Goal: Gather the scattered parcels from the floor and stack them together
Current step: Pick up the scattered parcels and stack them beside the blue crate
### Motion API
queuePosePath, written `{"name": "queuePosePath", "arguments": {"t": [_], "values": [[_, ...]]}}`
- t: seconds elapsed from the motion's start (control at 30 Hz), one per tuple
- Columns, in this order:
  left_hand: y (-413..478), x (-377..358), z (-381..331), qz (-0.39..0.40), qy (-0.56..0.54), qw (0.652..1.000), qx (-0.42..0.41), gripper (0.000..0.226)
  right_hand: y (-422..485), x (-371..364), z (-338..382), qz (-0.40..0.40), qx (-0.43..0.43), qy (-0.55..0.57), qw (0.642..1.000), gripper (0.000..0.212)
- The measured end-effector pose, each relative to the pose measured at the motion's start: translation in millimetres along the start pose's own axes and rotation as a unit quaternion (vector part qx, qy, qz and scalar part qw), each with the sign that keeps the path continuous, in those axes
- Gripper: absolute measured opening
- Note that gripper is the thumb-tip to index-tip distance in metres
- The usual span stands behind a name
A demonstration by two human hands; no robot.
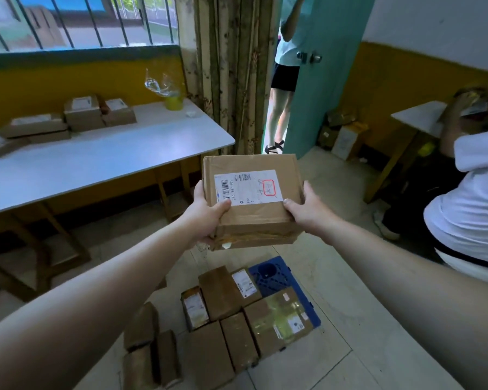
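A brown cardboard parcel [254, 218] with a white shipping label hangs in the air at the middle of the view, lying on a second, flatter parcel [261, 242] beneath it. My left hand [207, 213] grips their left side, thumb on the label's corner. My right hand [304, 211] grips the right side, thumb on top. Below them, on the floor, several brown parcels [223, 294] lie side by side, some resting on a blue plastic board [276, 274].
A white table [110, 161] at the left carries several more parcels [82, 112] and a yellow cup. A person in white crouches at the right by a small table. Another person stands in the doorway beside the teal door [307, 108]. More boxes sit by the far wall.
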State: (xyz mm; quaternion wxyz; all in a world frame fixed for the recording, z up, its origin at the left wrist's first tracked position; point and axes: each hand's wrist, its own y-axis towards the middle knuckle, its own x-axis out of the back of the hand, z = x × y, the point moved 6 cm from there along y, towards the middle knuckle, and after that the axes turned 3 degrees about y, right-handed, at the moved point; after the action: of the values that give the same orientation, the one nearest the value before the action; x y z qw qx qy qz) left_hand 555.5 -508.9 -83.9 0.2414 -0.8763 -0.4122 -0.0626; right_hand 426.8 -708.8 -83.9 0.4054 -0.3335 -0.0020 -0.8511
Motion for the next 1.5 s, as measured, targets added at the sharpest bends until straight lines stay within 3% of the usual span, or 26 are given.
{"name": "queuePosePath", "arguments": {"t": [0.23,0.43,0.73,0.93,1.2,1.37,1.5], "values": [[33.8,-32.4,-9.6,-0.070,-0.021,0.997,0.029,0.075,70.1,19.4,-1.1,0.064,0.061,-0.035,0.995,0.072],[61.0,-83.8,-4.5,-0.164,-0.019,0.984,0.067,0.074,119.3,38.2,-28.4,0.126,0.098,-0.136,0.978,0.087],[129.7,-126.9,52.0,-0.117,-0.009,0.983,0.139,0.077,189.5,6.0,-106.0,0.173,0.038,-0.176,0.968,0.093],[220.7,-174.3,107.6,-0.105,0.016,0.985,0.138,0.074,271.0,-29.9,-195.8,0.181,-0.009,-0.177,0.967,0.092],[329.7,-277.7,240.4,-0.100,0.069,0.968,0.221,0.064,369.7,-97.3,-362.7,0.203,-0.054,-0.195,0.958,0.090],[372.1,-334.6,324.3,-0.108,0.073,0.960,0.249,0.060,406.0,-140.1,-460.5,0.212,-0.071,-0.187,0.957,0.093],[385.7,-353.4,365.2,-0.093,0.106,0.955,0.260,0.057,413.8,-165.0,-497.5,0.229,-0.061,-0.159,0.958,0.092]]}}
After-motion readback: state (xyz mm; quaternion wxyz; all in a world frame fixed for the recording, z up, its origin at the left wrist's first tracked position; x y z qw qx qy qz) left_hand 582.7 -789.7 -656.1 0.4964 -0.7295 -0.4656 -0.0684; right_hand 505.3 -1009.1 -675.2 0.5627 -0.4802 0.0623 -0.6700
